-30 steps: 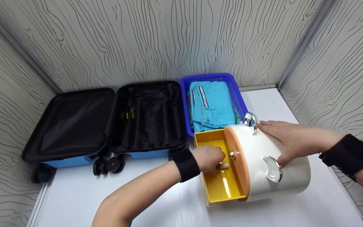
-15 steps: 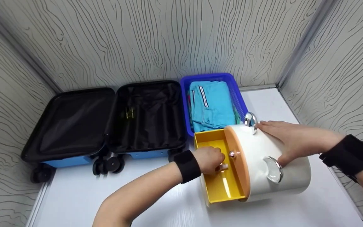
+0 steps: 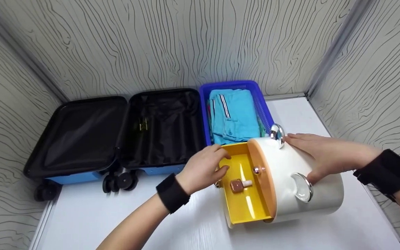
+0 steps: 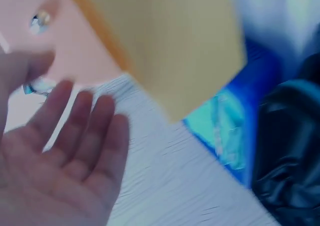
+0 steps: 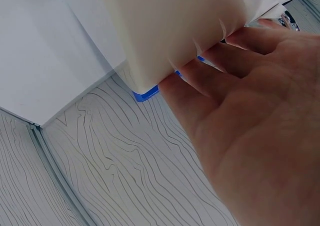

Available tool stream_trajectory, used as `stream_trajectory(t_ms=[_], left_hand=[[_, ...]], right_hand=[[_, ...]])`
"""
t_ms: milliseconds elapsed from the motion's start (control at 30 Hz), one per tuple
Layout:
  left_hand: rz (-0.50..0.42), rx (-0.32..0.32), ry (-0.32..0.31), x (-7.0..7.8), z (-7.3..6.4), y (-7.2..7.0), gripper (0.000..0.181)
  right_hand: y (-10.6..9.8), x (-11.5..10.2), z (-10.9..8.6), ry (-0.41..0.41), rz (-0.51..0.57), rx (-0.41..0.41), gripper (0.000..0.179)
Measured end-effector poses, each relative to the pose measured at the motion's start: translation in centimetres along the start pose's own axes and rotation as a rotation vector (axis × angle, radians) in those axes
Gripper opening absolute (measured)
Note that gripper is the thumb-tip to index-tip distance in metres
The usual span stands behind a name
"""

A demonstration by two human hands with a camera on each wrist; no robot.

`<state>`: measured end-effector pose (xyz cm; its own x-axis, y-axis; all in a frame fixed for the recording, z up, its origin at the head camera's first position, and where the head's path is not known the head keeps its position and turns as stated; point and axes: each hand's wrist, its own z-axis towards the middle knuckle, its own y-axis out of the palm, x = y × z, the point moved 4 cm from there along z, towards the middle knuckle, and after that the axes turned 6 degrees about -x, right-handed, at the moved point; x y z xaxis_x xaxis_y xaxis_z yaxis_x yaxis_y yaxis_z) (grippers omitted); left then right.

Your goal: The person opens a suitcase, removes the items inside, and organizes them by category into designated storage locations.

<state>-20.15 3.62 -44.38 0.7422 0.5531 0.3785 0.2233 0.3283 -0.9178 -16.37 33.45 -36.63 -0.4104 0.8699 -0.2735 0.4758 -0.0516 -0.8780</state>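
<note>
A small nail polish bottle point(image 3: 236, 186), brownish with a pale cap, lies on its side in the yellow drawer point(image 3: 240, 213). That drawer is pulled out of a rounded white storage box point(image 3: 285, 156) with an orange front panel and chrome knob point(image 3: 256, 170). My left hand point(image 3: 203, 169), fingers loosely bent and holding nothing, is at the drawer's left edge. In the left wrist view its palm and spread fingers show near the pinkish panel point(image 4: 65, 56). My right hand point(image 3: 328, 156) rests on the box with fingers extended, between two chrome handles point(image 3: 302, 187).
An open suitcase point(image 3: 161, 128) with a black lining lies at the left, its wheels toward me. Behind the drawer stands a blue basket point(image 3: 264, 114) with folded turquoise clothes point(image 3: 236, 111). Patterned wall panels point(image 3: 172, 45) enclose the white table point(image 3: 172, 222).
My left hand has let go of the nail polish bottle and come out of the drawer, to the left. The bottle stays lying in the drawer. My right hand stays on the box.
</note>
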Motion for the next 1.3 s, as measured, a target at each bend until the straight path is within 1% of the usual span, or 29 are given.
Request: stream_trajectory(t_ms=[33,100,167,267,400,533,633,733,1000,1133,1300], left_hand=[[-0.031,0.040,-0.012,-0.4,-0.7,0.3,0.022],[-0.091,0.099,-0.038,-1.3,-2.1,1.2,0.022],[-0.163,0.131,-0.073,-1.9,-3.4,2.4,0.024],[-0.265,0.135,-0.126,-2.4,-4.9,4.4,0.026],[-0.350,0.117,-0.175,-2.5,-5.9,6.8,0.029],[-0.413,0.142,-0.197,-2.4,-6.1,8.0,0.028],[-0.460,0.164,-0.206,-2.3,-6.0,8.5,0.025],[-0.494,0.173,-0.212,-2.3,-5.9,8.7,0.022],[-0.490,0.190,-0.197,-2.1,-5.3,8.7,0.020],[-0.504,0.188,-0.188,-1.9,-4.9,8.9,0.018],[-0.507,0.172,-0.163,-1.3,-3.9,9.2,0.018]], right_hand=[[0.0,0.0,0.0,0.000,0.000,-0.001,0.122],[-0.1,0.0,-0.1,-0.005,-0.004,-0.003,0.122],[-0.1,0.1,-0.1,-0.009,-0.005,-0.004,0.122],[-0.1,0.2,-0.3,-0.015,-0.006,0.001,0.123],[-0.1,0.3,-0.5,-0.002,0.007,0.008,0.123],[0.1,0.4,-0.6,0.010,0.028,0.008,0.123],[0.1,0.5,-0.6,0.016,0.034,0.002,0.123],[0.1,0.5,-0.6,0.015,0.033,-0.001,0.124],[0.0,0.5,-0.7,0.006,0.033,-0.002,0.124],[0.0,0.5,-0.7,0.010,0.030,-0.002,0.124],[0.0,0.4,-0.6,0.018,0.031,-0.003,0.124]])
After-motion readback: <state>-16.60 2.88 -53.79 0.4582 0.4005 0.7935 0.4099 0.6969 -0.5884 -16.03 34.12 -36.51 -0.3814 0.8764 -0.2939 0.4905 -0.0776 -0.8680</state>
